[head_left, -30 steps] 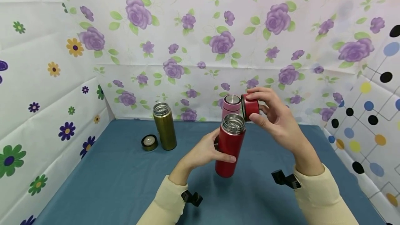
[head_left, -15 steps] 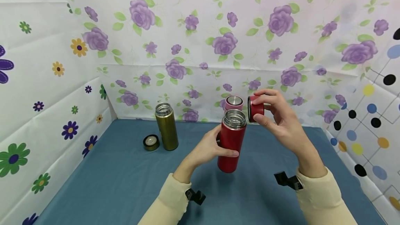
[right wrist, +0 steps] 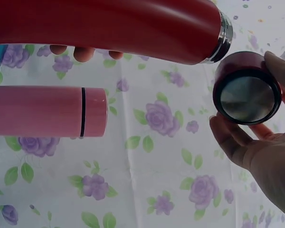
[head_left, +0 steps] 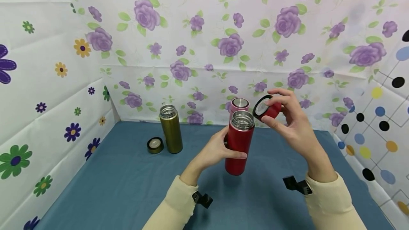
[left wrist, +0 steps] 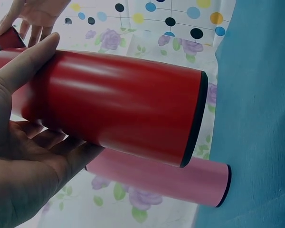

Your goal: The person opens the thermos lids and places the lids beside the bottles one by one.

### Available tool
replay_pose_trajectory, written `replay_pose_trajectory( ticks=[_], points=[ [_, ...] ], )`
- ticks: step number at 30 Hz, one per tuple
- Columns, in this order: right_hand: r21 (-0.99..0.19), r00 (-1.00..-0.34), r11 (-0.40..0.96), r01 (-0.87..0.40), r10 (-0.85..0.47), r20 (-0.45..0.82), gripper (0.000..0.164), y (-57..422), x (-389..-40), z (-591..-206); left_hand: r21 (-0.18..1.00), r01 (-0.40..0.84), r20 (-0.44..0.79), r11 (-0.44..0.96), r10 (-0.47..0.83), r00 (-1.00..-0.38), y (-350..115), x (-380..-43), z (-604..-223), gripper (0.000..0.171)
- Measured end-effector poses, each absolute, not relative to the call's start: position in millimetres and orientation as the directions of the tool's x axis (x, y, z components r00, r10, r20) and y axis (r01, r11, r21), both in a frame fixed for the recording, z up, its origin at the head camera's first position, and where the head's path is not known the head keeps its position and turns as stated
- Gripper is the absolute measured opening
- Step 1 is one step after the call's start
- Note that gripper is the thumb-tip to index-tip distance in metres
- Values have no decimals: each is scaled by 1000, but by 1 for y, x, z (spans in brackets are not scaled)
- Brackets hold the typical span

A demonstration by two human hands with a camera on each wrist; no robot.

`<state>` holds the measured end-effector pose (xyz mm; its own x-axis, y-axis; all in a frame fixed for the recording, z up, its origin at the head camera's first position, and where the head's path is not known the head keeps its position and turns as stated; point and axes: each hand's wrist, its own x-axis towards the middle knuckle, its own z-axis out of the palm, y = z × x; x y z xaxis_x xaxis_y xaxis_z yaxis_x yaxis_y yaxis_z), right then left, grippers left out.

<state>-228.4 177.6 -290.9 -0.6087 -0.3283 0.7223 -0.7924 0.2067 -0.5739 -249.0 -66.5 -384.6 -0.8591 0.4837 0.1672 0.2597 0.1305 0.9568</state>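
Note:
My left hand (head_left: 217, 151) grips a red thermos bottle (head_left: 238, 144) round its body and holds it above the table, leaning slightly. Its steel mouth is uncovered. Between the thumb and fingers of my right hand (head_left: 292, 120) is the red lid (head_left: 271, 110), just right of the bottle's mouth and apart from it. The lid is tipped so its pale inner face (right wrist: 248, 99) shows. Behind the red bottle stands a pink thermos (head_left: 240, 103) with its lid on; the left wrist view shows its lower body (left wrist: 171, 175).
At the left, an olive-gold thermos (head_left: 171, 130) stands without its lid. A matching lid (head_left: 155, 144) lies beside it, inner side up. Blue cloth (head_left: 112, 187) covers the table, and flowered sheets (head_left: 191, 38) wall the back and sides.
My right hand has drawn the red lid a little to the right and tilted it, turning its inner face into view. The left hand has raised the red bottle slightly.

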Motion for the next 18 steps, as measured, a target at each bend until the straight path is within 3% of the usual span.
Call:
replay_pose_trajectory(
  ticks=[18],
  points=[
    [-659, -697, 230, -716, -174, 696, 33, 203, -239, -305, 958, 275, 211, 86, 440, -873, -36, -260, -383, 73]
  ],
)
